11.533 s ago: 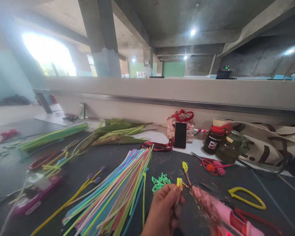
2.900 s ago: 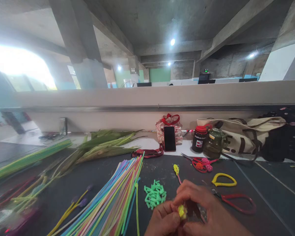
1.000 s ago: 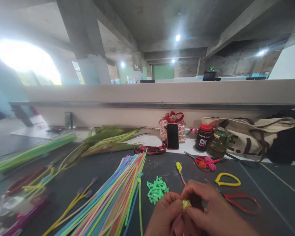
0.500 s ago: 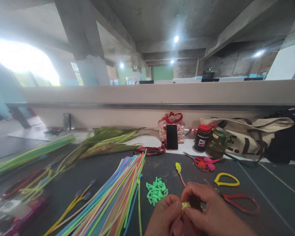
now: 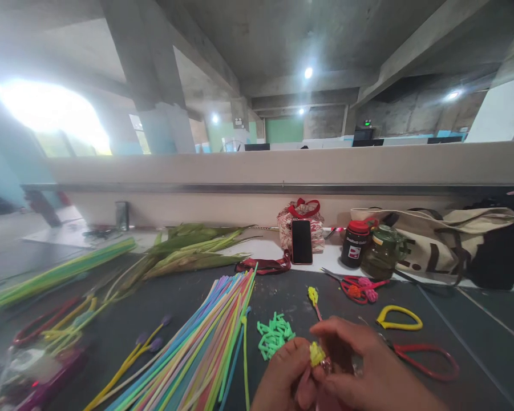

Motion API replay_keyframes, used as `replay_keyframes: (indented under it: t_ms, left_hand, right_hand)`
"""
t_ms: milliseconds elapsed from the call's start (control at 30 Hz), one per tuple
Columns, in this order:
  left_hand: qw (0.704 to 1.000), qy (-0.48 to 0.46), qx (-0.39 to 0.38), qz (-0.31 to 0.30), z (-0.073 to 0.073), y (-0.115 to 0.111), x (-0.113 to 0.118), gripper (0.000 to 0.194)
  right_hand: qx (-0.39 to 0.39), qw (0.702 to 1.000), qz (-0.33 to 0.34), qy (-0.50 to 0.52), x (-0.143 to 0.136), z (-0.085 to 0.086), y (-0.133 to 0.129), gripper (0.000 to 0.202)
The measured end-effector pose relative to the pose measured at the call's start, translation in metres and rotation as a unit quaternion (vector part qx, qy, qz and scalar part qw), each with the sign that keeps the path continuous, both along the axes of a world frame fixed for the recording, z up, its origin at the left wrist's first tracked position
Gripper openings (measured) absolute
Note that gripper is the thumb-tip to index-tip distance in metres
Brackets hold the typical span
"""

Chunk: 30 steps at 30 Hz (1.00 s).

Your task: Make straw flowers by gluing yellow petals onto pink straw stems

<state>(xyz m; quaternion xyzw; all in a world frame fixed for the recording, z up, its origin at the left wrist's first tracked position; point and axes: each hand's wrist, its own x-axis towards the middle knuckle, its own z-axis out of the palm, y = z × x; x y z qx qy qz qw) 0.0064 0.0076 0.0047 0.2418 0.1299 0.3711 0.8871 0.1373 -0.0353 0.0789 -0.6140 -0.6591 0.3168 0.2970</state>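
Low in the middle, my left hand (image 5: 284, 371) pinches a small yellow knot of folded straw strips (image 5: 316, 354) between thumb and fingers. My right hand (image 5: 363, 365) is close beside it on the right, its thumb and forefinger parted around the knot. Its lower fingers are partly hidden. Just beyond my hands, a finished-looking yellow bud on a pink stem (image 5: 313, 296) lies on the dark table. Left of it is a heap of short green straw pieces (image 5: 275, 334). A large fan of long coloured straws (image 5: 197, 342) spreads out further left.
Yellow-handled pliers (image 5: 400, 317), a red-handled tool (image 5: 428, 359) and red scissors (image 5: 353, 289) lie to the right. Behind stand a phone (image 5: 302, 242), a dark bottle (image 5: 354, 244), a green jug (image 5: 380, 254) and a canvas bag (image 5: 436, 245). Corn husks (image 5: 192, 251) lie at the back left.
My right thumb and forefinger have spread apart from the yellow knot, which shows more now. My left hand keeps hold of it. The whole view has shifted slightly.
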Motion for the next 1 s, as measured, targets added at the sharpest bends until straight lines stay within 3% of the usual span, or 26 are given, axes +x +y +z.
replay_keyframes:
  t_ms: [133,367,467,800,1000]
  left_hand:
    - [0.999,0.031,-0.038,0.008,0.01,-0.008,-0.006,0.023]
    - [0.995,0.093,0.027,-0.02,-0.008,0.001,-0.008,0.027]
    - [0.992,0.105,0.048,-0.044,-0.009,0.004,-0.01,0.03]
    - [0.979,0.201,0.035,-0.025,-0.013,0.009,-0.011,0.033]
    - [0.973,0.216,0.062,-0.052,-0.018,0.01,-0.015,0.036]
  right_hand:
    - [-0.015,1.0,-0.002,-0.009,-0.006,0.004,0.0,0.025]
    - [0.014,1.0,0.008,0.002,-0.001,-0.01,0.001,0.012]
    - [0.027,0.999,0.01,-0.013,0.002,-0.013,0.003,0.009]
    - [0.013,0.999,0.034,0.001,0.007,-0.018,0.005,0.012]
    - [0.006,0.999,0.042,0.0,0.009,-0.012,0.003,0.015]
